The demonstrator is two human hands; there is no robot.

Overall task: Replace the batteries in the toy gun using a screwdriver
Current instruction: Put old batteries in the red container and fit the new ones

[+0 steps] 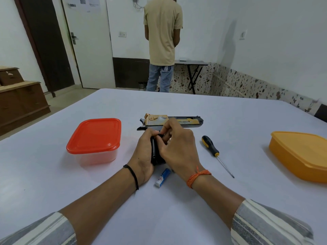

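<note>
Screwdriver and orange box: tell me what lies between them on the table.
Nothing: in the head view, only bare white table separates the screwdriver from the orange box to its right.

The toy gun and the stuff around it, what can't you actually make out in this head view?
- Toy gun grip and battery compartment: covered by the left hand and right hand, so batteries inside cannot be seen.
- Battery label: too small to read.
- Screwdriver tip type: too thin to tell.
- Yellow container: cut off by the right edge.
- Red-lidded container contents: unclear through the cloudy wall.
</note>
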